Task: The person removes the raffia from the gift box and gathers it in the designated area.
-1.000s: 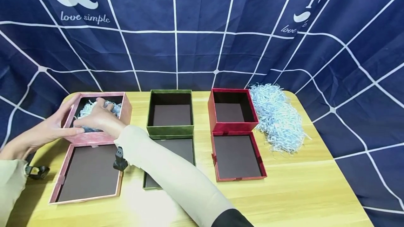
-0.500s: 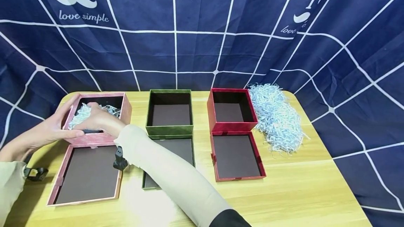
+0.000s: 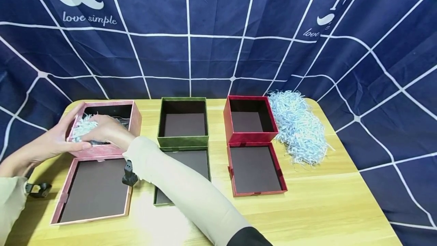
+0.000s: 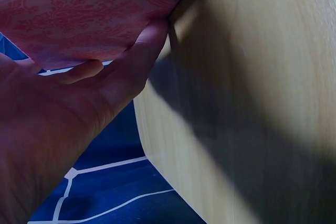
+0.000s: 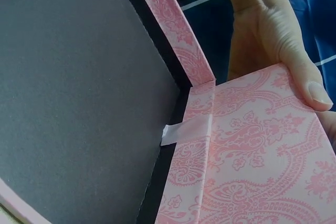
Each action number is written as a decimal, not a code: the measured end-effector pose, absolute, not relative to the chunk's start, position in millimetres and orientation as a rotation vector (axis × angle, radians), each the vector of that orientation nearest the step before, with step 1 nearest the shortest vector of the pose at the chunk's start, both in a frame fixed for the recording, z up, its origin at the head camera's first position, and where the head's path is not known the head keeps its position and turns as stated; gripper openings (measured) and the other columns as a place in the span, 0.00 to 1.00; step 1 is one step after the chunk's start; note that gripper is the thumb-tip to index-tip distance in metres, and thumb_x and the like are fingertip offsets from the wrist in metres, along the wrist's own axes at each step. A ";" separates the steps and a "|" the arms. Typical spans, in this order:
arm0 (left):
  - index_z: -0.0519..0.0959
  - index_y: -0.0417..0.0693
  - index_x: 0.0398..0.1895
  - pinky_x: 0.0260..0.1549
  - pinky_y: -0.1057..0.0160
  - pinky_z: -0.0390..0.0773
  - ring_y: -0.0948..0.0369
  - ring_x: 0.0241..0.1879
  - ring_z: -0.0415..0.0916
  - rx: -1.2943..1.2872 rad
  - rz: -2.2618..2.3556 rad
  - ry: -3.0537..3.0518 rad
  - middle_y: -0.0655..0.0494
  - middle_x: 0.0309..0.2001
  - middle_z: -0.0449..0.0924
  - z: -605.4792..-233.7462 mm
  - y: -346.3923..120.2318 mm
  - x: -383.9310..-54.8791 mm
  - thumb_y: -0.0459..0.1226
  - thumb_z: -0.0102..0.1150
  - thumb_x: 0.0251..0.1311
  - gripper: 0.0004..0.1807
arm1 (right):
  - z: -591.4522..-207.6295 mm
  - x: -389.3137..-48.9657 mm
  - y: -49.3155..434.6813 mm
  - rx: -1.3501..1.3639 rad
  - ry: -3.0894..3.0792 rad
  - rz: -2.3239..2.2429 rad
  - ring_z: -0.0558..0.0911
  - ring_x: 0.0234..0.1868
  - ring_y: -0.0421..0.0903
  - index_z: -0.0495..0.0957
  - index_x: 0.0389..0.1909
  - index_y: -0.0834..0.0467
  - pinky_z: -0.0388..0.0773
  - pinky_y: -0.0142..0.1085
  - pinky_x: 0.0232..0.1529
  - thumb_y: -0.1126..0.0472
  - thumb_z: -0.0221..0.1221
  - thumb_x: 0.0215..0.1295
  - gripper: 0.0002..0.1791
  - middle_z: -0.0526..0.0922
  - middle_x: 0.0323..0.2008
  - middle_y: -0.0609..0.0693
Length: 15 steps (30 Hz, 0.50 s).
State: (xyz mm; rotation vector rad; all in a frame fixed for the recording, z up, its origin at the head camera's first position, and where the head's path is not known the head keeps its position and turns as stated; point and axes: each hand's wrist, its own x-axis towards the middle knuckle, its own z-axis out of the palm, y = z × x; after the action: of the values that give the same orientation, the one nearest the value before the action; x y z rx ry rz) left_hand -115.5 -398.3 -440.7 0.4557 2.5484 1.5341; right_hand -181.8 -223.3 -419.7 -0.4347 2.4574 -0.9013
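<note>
At the far left of the head view stands a pink patterned box (image 3: 136,126), its mouth upward. My left hand (image 3: 54,139) grips its left front corner, thumb along the front wall and fingers along the left side. My right hand (image 3: 110,129) reaches into the box and holds a tuft of pale blue shredded paper (image 3: 83,126) against the left side; the fingertips are hidden. The left wrist view shows the left hand (image 4: 89,98) against the pink wall. In front of the box lies its pink lid (image 3: 95,191), inside up.
A green box (image 3: 183,139) with its green lid (image 3: 164,196) stands mid-table, the lid partly behind the right sleeve. To its right are a red box (image 3: 252,136) and red lid (image 3: 257,170). A shredded paper heap (image 3: 302,132) lies at the right. Blue cloth (image 3: 218,56) hangs behind.
Inside the pink box, the right hand has shifted slightly left and lower, and the shredded paper has bunched toward the left wall. The left hand has stayed on the box.
</note>
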 end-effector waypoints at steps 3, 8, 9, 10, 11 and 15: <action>0.32 0.52 0.91 0.63 0.84 0.51 0.81 0.74 0.44 0.454 1.545 2.548 0.42 0.88 0.29 -440.6 -398.6 -115.5 0.20 0.65 0.61 0.66 | -414.6 -179.3 -221.1 -0.431 2.492 -0.905 0.78 0.42 0.31 0.86 0.64 0.40 0.71 0.23 0.43 0.50 0.78 0.60 0.29 0.85 0.48 0.31; 0.32 0.53 0.91 0.62 0.83 0.52 0.80 0.73 0.44 0.453 1.545 2.556 0.41 0.87 0.29 -441.3 -399.0 -116.4 0.20 0.65 0.61 0.66 | -410.8 -176.8 -218.1 -0.384 2.494 -0.991 0.78 0.42 0.32 0.88 0.62 0.40 0.71 0.23 0.43 0.55 0.78 0.60 0.27 0.86 0.48 0.31; 0.32 0.54 0.91 0.61 0.83 0.52 0.81 0.73 0.44 0.449 1.540 2.557 0.41 0.87 0.30 -441.3 -399.2 -116.3 0.20 0.66 0.61 0.66 | -409.9 -176.0 -217.2 -0.368 2.487 -1.015 0.78 0.43 0.32 0.88 0.62 0.40 0.71 0.23 0.43 0.56 0.78 0.60 0.28 0.86 0.49 0.31; 0.32 0.54 0.91 0.61 0.83 0.52 0.81 0.72 0.44 0.447 1.534 2.559 0.42 0.87 0.30 -441.1 -399.4 -116.3 0.20 0.65 0.61 0.66 | -409.0 -175.3 -216.1 -0.356 2.480 -1.037 0.78 0.43 0.32 0.88 0.62 0.40 0.71 0.23 0.43 0.57 0.78 0.60 0.28 0.86 0.50 0.31; 0.32 0.54 0.91 0.61 0.83 0.52 0.81 0.72 0.44 0.443 1.527 2.562 0.43 0.87 0.31 -440.9 -399.7 -116.2 0.21 0.66 0.62 0.66 | -406.3 -174.3 -213.2 -0.353 2.467 -1.062 0.78 0.43 0.32 0.87 0.63 0.40 0.71 0.23 0.43 0.56 0.78 0.60 0.28 0.86 0.50 0.31; 0.32 0.56 0.91 0.62 0.83 0.51 0.81 0.73 0.43 0.415 1.496 2.563 0.46 0.88 0.31 -438.4 -399.7 -116.0 0.23 0.66 0.63 0.65 | -405.6 -174.1 -211.7 -0.342 2.473 -1.115 0.78 0.41 0.32 0.88 0.62 0.41 0.70 0.23 0.41 0.57 0.77 0.61 0.27 0.86 0.49 0.31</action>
State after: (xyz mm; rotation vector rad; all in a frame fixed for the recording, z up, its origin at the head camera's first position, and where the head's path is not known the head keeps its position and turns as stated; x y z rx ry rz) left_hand -116.0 -399.7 -438.4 0.4155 2.5630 1.4957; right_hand -174.1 -211.7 -405.6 -0.3420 2.4730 -1.1152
